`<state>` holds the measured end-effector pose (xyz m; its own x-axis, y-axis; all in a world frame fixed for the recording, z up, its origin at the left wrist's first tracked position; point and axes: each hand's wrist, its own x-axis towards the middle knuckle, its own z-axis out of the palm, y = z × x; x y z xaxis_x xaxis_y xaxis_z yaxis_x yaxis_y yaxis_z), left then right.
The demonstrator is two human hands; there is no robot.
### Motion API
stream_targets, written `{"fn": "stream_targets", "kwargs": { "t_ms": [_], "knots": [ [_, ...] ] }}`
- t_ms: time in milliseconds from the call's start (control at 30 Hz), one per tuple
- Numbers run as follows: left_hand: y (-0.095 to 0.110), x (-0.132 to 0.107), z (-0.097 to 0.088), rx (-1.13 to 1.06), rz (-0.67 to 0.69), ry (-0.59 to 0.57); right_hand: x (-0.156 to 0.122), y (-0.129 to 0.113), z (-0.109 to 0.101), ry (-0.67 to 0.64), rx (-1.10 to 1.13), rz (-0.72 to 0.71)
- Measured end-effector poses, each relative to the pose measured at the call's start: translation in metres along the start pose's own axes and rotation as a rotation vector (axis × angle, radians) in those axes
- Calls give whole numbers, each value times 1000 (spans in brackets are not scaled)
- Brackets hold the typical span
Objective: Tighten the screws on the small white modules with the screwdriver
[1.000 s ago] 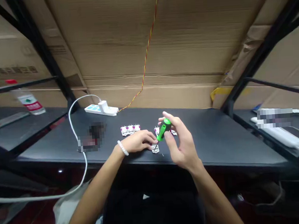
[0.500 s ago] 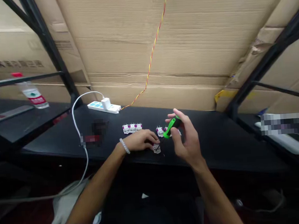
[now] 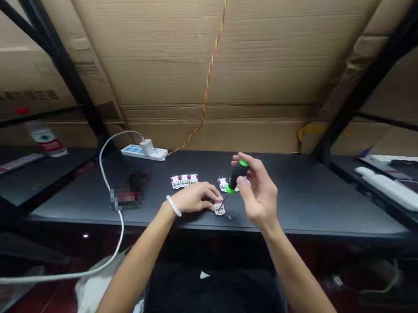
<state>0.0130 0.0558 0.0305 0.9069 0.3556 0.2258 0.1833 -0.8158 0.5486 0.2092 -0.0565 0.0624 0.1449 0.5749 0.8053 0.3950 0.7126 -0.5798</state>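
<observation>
My left hand (image 3: 199, 196) rests on the black tabletop, its fingers closed on a small white and purple plastic part (image 3: 219, 208) near the front edge. In my right hand (image 3: 259, 191) is a screwdriver (image 3: 235, 175) with a black and green handle, held between thumb and fingers. Its thin shaft slants down to the left, and the tip meets the white part. Three similar parts (image 3: 184, 180) stand in a row beyond my left hand. More of them (image 3: 223, 184) sit behind the screwdriver, partly hidden by it and my right hand.
A white power strip (image 3: 144, 152) with a plugged-in charger lies at the back left, its white cable (image 3: 104, 171) looping over the front edge. Cardboard (image 3: 201, 52) walls off the back. Black metal frames (image 3: 79, 89) flank the table. A bottle (image 3: 48, 139) stands at left.
The screwdriver's handle has turned in my right fingers, showing more black and less green. Both hands stay in nearly the same place. The view has shifted slightly.
</observation>
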Motion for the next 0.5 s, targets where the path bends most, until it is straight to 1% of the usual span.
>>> {"fn": "stream_targets", "kwargs": {
  "t_ms": [67, 133, 167, 267, 367, 433, 500],
  "knots": [
    [0, 0, 0, 1, -1, 4, 2, 1, -1, 71, -113, -37],
    [0, 0, 1, 3, -4, 10, 3, 1, -2, 107, -150, -40],
    [0, 0, 1, 5, -5, 11, 4, 1, -2, 95, -127, -23],
    [0, 0, 0, 0, -13, 9, 2, 0, -2, -10, 38, 64],
    [1, 0, 0, -21, -12, 8, 0, 0, -3, -44, 160, 55],
    [1, 0, 0, -28, -15, 10, 0, 1, -3, -31, 128, 25],
    [0, -1, 0, -31, -21, 17, 2, 3, -4, 26, 8, -11]
  ]
}}
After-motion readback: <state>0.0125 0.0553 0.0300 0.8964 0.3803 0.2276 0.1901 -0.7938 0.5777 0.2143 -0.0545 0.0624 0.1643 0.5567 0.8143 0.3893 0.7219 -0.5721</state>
